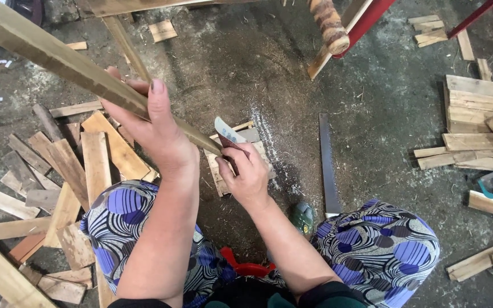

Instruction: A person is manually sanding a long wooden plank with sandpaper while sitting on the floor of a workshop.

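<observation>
The left hand [155,128] is wrapped tight around a long wooden stick [69,63], which slants from the top left corner down to a small wood block [241,162] on the floor. The right hand [246,171] pinches a folded piece of sandpaper [227,134] against the stick's low end. A saw blade [329,165] lies flat nearby (just right of the sawdust), and wood scraps [75,171] are piled on the left.

floor: rough grey concrete floor [383,108], dusty | centre: pale sawdust streak [261,128] | right of sawdust: hand saw [328,165] lying flat | far left of saw: scattered wood offcuts [58,171] | far right of saw: stacked slats [477,122] | above saw: red frame leg [366,25] | light: even daylight
</observation>
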